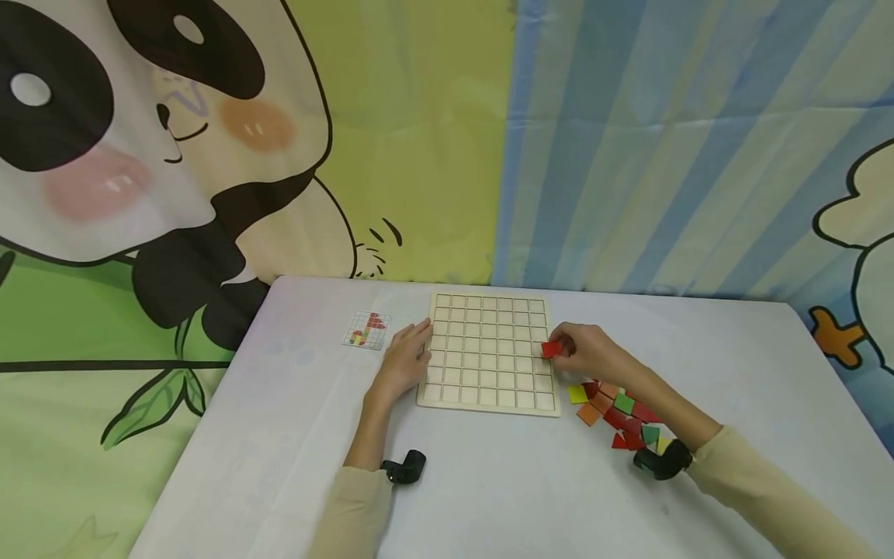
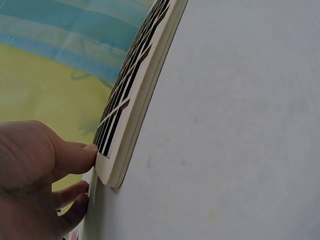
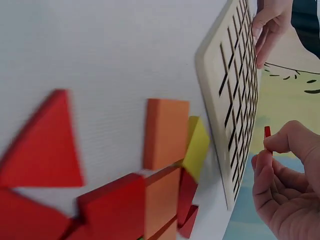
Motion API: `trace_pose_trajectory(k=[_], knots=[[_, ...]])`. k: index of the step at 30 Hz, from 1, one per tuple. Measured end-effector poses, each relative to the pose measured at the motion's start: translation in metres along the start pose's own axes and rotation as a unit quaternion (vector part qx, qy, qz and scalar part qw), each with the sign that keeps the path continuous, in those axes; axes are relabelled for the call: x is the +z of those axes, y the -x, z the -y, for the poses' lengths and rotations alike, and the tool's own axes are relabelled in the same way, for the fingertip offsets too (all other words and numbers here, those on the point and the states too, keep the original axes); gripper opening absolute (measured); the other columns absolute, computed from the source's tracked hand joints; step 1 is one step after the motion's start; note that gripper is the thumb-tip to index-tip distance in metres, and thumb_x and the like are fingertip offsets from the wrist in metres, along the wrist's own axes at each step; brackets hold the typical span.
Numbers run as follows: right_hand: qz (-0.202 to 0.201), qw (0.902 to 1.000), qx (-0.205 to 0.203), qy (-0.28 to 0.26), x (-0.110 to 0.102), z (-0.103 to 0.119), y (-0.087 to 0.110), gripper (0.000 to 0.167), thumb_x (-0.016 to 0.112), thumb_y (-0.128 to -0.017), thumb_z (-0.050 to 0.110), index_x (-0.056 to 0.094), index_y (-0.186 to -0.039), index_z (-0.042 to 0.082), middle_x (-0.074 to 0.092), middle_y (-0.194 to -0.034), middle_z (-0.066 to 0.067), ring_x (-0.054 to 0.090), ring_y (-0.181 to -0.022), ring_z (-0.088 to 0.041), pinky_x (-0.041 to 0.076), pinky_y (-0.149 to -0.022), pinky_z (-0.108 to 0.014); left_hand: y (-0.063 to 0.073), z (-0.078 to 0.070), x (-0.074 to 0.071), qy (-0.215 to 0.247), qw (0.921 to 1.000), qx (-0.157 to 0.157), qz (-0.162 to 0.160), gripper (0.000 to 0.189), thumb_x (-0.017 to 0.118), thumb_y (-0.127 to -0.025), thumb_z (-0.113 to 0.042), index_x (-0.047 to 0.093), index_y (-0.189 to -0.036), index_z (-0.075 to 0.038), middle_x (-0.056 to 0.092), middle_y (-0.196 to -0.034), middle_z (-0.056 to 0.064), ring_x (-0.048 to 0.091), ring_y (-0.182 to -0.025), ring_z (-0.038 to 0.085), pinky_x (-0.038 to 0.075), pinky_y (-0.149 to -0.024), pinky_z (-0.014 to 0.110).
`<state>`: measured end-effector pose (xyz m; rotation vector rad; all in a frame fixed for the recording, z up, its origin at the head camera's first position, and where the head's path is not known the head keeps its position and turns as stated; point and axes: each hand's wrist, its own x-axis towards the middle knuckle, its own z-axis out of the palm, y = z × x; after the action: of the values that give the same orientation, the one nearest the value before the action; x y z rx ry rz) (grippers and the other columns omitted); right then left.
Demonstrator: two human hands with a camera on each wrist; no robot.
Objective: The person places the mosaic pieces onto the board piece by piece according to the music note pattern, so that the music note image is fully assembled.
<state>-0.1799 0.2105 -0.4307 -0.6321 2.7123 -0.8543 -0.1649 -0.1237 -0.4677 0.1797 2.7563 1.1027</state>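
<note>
A wooden grid board with square cells lies flat on the white table. My left hand rests along its left edge; in the left wrist view the thumb of that hand touches the rim near a corner, the other fingers beside it. My right hand pinches a red tile between thumb and fingertips, over the board's right edge. In the right wrist view the red tile is seen nearly edge-on, raised above the board's face.
Loose red, orange, yellow and green tiles, some triangular, lie in a pile right of the board, under my right forearm. A small pattern card with a coloured figure on a grid lies to the left. A printed curtain stands behind the table.
</note>
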Motion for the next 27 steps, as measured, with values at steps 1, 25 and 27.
trace_pose_trajectory(k=[1, 25, 27], knots=[[0.004, 1.0000, -0.006, -0.005, 0.000, 0.002, -0.004, 0.025, 0.073, -0.086, 0.002, 0.066, -0.108, -0.007, 0.066, -0.086, -0.007, 0.056, -0.076, -0.016, 0.051, -0.068, -0.025, 0.000, 0.001, 0.000, 0.000, 1.0000, 0.000, -0.001, 0.053, 0.054, -0.103, -0.005, 0.044, -0.155, -0.001, 0.036, -0.168, 0.008, 0.024, -0.158, 0.037, 0.020, -0.127, 0.061], [0.059, 0.9949, 0.005, 0.082, 0.027, 0.042, -0.122, 0.020, 0.053, -0.104, 0.004, 0.068, -0.104, -0.010, 0.068, -0.089, -0.021, 0.053, -0.067, -0.019, 0.045, -0.062, -0.028, -0.001, 0.003, 0.002, 0.012, 0.9999, -0.005, 0.002, 0.052, 0.055, -0.103, -0.004, 0.045, -0.155, -0.001, 0.035, -0.168, 0.007, 0.023, -0.158, 0.036, 0.019, -0.128, 0.060], [0.063, 0.9907, -0.002, 0.120, 0.029, 0.044, -0.125, 0.023, 0.051, -0.105, 0.002, 0.067, -0.091, -0.005, 0.060, -0.075, -0.014, 0.044, -0.060, -0.016, 0.036, -0.056, -0.025, -0.001, 0.003, 0.002, 0.013, 0.9999, -0.007, 0.002, 0.052, 0.054, -0.104, -0.005, 0.044, -0.155, -0.002, 0.035, -0.169, 0.006, 0.022, -0.158, 0.035, 0.018, -0.128, 0.060]])
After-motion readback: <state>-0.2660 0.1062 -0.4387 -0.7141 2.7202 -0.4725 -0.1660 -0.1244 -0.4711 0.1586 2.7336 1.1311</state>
